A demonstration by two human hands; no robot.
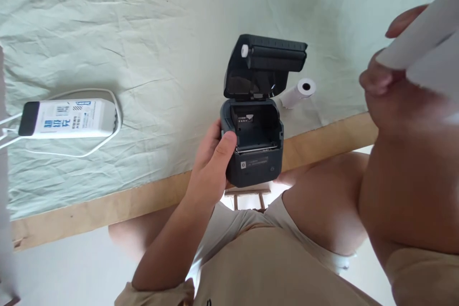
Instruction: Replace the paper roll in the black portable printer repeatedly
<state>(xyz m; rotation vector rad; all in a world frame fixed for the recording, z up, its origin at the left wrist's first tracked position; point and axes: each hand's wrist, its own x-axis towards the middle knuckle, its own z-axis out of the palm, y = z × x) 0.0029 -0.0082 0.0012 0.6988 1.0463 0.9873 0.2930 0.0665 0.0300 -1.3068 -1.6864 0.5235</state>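
Note:
A small dark label printer (256,169) is held upright near the table's front edge, its lid (276,57) raised and its inner compartment bare. My left hand (215,162) is closed round the printer's left side, with the thumb on its front rim. At the upper right, close to the camera, my right hand (383,76) is wrapped round a white paper roll (426,33), partly cut off by the frame edge. Another white paper roll (296,95) lies on the cloth just right of the printer.
A pale green wrinkled cloth (150,48) covers the table, with a wooden front edge (143,203). A white power strip (71,118) with its cable lies at the left. A small wooden stool (247,192) shows below the table.

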